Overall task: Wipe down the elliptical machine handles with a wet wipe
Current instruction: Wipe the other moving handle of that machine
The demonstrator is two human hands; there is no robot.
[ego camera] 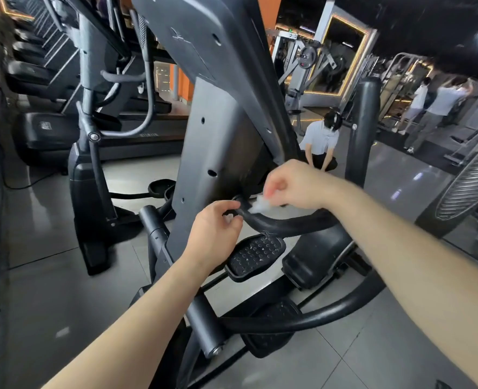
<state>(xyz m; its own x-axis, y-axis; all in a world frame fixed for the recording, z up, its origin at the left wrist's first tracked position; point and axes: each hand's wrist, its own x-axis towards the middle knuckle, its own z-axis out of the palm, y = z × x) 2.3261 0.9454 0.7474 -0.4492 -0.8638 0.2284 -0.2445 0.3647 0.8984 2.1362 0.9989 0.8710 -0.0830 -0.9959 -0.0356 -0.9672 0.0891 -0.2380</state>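
Observation:
A curved black handle (pixel 285 222) of the elliptical machine runs across the middle of the view, below the grey console column (pixel 218 130). My right hand (pixel 294 183) pinches a crumpled white wet wipe (pixel 258 205) that touches the handle's upper left end. My left hand (pixel 218 231) sits just left of that end, fingers curled, with a small white scrap showing between them. A second black handle (pixel 302 318) curves lower down, nearer to me. An upright black handle (pixel 364 127) stands at the right.
Black foot pedals (pixel 254 255) lie under the handles on a grey tiled floor. Another elliptical (pixel 91 153) and treadmills stand to the left. A fan (pixel 473 175) is at the right. A crouching person (pixel 320 141) and two standing people (pixel 440 102) are beyond.

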